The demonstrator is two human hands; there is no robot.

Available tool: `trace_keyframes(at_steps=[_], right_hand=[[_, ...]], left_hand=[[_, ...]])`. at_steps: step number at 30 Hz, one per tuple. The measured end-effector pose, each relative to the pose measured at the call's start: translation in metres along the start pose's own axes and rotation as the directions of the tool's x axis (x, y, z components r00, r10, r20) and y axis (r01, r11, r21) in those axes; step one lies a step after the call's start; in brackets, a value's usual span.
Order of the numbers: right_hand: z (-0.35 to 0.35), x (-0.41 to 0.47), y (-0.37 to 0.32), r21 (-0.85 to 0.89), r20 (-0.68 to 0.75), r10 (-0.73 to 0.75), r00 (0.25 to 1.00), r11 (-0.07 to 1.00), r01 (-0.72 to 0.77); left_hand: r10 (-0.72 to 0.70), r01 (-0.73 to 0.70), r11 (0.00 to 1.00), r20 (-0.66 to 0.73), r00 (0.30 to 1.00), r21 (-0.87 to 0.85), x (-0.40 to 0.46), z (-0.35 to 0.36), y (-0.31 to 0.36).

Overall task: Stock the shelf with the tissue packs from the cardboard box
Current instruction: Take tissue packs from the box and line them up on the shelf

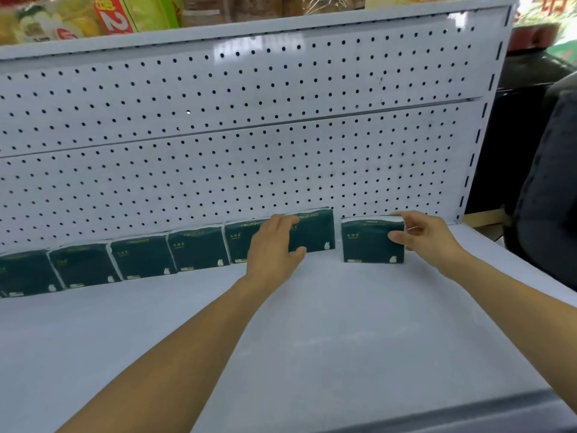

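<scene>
We see a row of dark green tissue packs [140, 256] standing upright along the pegboard back [249, 120] of the white shelf [343, 323], running from the left edge toward centre. Our left hand [274, 248] rests with relaxed, straight fingers on the row's rightmost pack [315, 229]. Right of centre, our right hand [427, 235] grasps a separate pack [368, 242], thumb on its front, fingers over the top, just apart from the row.
</scene>
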State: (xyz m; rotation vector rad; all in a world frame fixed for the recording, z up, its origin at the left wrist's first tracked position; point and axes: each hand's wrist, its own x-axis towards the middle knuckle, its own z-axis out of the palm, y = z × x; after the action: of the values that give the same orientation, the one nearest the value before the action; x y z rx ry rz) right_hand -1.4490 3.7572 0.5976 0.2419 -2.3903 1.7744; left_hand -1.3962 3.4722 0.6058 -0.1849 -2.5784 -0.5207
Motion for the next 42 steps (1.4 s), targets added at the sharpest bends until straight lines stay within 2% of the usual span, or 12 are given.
trace_keyframes(at_steps=[2, 5, 9, 15, 21, 25, 28, 31, 33, 35, 38, 42], right_hand=[[-0.002, 0.010, 0.003, 0.038, -0.055, 0.010, 0.998, 0.999, -0.008], [0.002, 0.028, 0.006, -0.036, -0.129, -0.003, 0.992, 0.999, -0.001], [0.012, 0.045, 0.009, -0.082, -0.197, -0.017, 0.980, 0.997, 0.000], [0.025, 0.056, 0.015, -0.070, -0.203, -0.013, 0.979, 0.998, -0.001], [0.039, 0.055, 0.012, -0.107, -0.242, -0.033, 0.970, 0.994, 0.008], [0.040, 0.052, 0.009, -0.104, -0.172, 0.024, 0.985, 0.994, -0.043], [0.038, 0.047, -0.001, -0.241, -0.122, 0.105, 0.987, 0.962, -0.132], [0.037, 0.033, -0.018, -0.590, -0.133, 0.141, 0.981, 0.784, -0.193], [0.041, 0.017, -0.032, -0.767, -0.093, 0.075, 0.993, 0.631, -0.120], [0.048, -0.004, -0.045, -0.839, -0.038, -0.049, 0.998, 0.544, -0.006], [0.068, -0.045, -0.064, -0.842, 0.029, -0.303, 0.952, 0.506, 0.186], [0.110, -0.113, -0.092, -0.772, 0.052, -0.585, 0.809, 0.490, 0.405]], left_hand=[[0.108, -0.107, 0.972, 0.005, 0.994, 0.211, 0.014, 0.009, -0.002], [0.181, -0.192, 0.858, 0.069, 0.981, 0.476, 0.031, 0.023, -0.008], [0.203, -0.238, 0.736, 0.129, 0.971, 0.633, 0.042, 0.035, -0.017], [0.312, -0.277, 0.706, 0.065, 0.948, 0.651, 0.046, 0.047, -0.031], [0.306, -0.272, 0.694, 0.068, 0.950, 0.667, 0.044, 0.051, -0.031], [0.268, -0.266, 0.701, 0.102, 0.958, 0.661, 0.044, 0.045, -0.027], [0.186, -0.267, 0.743, 0.195, 0.963, 0.614, 0.044, 0.036, -0.018], [0.136, -0.238, 0.785, 0.216, 0.967, 0.572, 0.042, 0.019, -0.008], [0.107, -0.207, 0.806, 0.208, 0.972, 0.554, 0.035, 0.003, -0.003], [0.100, -0.174, 0.830, 0.165, 0.981, 0.530, 0.021, -0.018, 0.001], [0.109, -0.137, 0.859, 0.085, 0.990, 0.493, -0.014, -0.055, 0.002], [0.130, -0.093, 0.885, -0.050, 0.990, 0.457, -0.081, -0.107, -0.011]])
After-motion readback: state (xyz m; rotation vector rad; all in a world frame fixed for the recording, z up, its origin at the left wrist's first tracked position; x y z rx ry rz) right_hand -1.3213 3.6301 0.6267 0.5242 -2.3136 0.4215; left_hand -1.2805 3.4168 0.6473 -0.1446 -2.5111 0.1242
